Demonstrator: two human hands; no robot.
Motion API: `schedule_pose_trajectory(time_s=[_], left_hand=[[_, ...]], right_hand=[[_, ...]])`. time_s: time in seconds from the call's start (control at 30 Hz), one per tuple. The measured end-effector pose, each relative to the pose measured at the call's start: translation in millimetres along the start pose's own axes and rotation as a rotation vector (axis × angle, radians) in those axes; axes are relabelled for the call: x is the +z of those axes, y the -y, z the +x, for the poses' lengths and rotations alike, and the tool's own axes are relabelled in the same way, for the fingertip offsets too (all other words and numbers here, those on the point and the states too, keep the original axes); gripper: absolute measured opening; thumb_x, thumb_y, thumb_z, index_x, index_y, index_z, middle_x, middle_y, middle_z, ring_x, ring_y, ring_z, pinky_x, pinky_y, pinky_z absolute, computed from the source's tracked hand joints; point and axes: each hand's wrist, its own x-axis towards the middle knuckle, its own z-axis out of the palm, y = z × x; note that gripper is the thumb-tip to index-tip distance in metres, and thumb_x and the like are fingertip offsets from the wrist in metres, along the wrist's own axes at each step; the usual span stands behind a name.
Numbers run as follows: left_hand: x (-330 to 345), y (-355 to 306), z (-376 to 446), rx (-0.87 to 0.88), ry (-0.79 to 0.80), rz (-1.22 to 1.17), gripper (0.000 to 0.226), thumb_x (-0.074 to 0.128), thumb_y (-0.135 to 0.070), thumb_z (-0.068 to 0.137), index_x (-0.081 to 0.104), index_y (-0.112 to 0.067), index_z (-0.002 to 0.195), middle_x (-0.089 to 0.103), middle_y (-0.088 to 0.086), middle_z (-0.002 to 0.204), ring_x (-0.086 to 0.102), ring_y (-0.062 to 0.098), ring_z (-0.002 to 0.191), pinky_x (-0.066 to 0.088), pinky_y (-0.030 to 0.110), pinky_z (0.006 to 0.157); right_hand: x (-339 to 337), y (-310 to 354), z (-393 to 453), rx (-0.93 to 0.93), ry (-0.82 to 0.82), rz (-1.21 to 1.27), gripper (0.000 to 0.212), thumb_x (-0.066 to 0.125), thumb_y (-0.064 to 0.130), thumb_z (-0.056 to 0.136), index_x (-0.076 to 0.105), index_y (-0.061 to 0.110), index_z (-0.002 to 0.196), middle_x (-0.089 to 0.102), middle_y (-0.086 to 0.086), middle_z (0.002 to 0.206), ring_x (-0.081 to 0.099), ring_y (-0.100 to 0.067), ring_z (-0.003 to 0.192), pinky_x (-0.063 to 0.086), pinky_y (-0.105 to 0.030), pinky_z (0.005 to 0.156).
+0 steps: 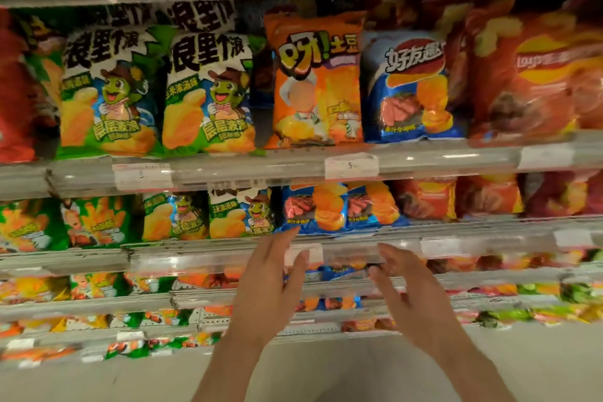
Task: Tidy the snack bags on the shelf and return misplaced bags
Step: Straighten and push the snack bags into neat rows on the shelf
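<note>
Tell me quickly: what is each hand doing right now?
Left hand: open, holding nothing.
Right hand: open, fingers loosely curled, holding nothing.

A retail shelving unit fills the view, built of several stacked tiers. Each tier is fronted by a clear plastic price rail, on which overhead light is reflected as small bright glints. White price tags are clipped into the rails: one tag sits near the middle of the upper rail, another to its left, and a third to its right. Below the lowest tier, a plain pale floor is seen. The picture is blurred toward its edges.
</note>
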Motion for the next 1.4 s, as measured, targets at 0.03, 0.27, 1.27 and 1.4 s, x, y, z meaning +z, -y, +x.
schedule_pose_trajectory(time_s=[0.03, 0.27, 1.27, 1.4], left_hand=[[5.9, -8.8, 2.6, -0.01, -0.005, 0.009, 0.056, 0.033, -0.059, 0.1, 0.048, -0.03, 0.145, 0.054, -0.01, 0.129, 0.056, 0.007, 0.114, 0.05, 0.031, 0.097], [16.7, -52.0, 34.0, 0.152, -0.114, 0.209, 0.044, 0.043, -0.043, 0.104, 0.055, -0.022, 0.141, 0.053, -0.001, 0.138, 0.051, 0.019, 0.129, 0.048, 0.036, 0.106], [0.7, -40.2, 107.6, 0.569, -0.307, 0.719, 0.056, 0.06, -0.036, 0.096, 0.051, -0.018, 0.148, 0.056, 0.013, 0.13, 0.05, 0.029, 0.118, 0.047, 0.046, 0.097], [-1.7, -36.8, 109.6, 0.596, -0.322, 0.731, 0.055, 0.06, -0.037, 0.096, 0.053, -0.018, 0.147, 0.057, 0.012, 0.127, 0.049, 0.028, 0.116, 0.043, 0.043, 0.096]], right_hand=[[-11.4, -9.6, 3.3, 0.0, 0.009, -0.013, 0.041, 0.046, 0.055, 0.095, 0.046, 0.049, 0.135, 0.052, 0.026, 0.124, 0.052, -0.005, 0.121, 0.045, -0.018, 0.096], [-62.0, -37.0, 37.6, -0.159, -0.116, -0.205, 0.048, 0.044, 0.048, 0.102, 0.051, 0.023, 0.142, 0.053, -0.002, 0.139, 0.049, -0.025, 0.13, 0.041, -0.035, 0.107], [-88.2, 0.6, 141.7, -0.811, -0.263, -0.729, 0.052, 0.045, 0.035, 0.099, 0.05, 0.018, 0.148, 0.053, -0.014, 0.144, 0.047, -0.034, 0.13, 0.035, -0.047, 0.106], [-93.8, 4.8, 145.5, -0.791, -0.247, -0.636, 0.049, 0.05, 0.035, 0.099, 0.055, 0.018, 0.144, 0.052, -0.013, 0.141, 0.048, -0.034, 0.128, 0.044, -0.049, 0.102]])
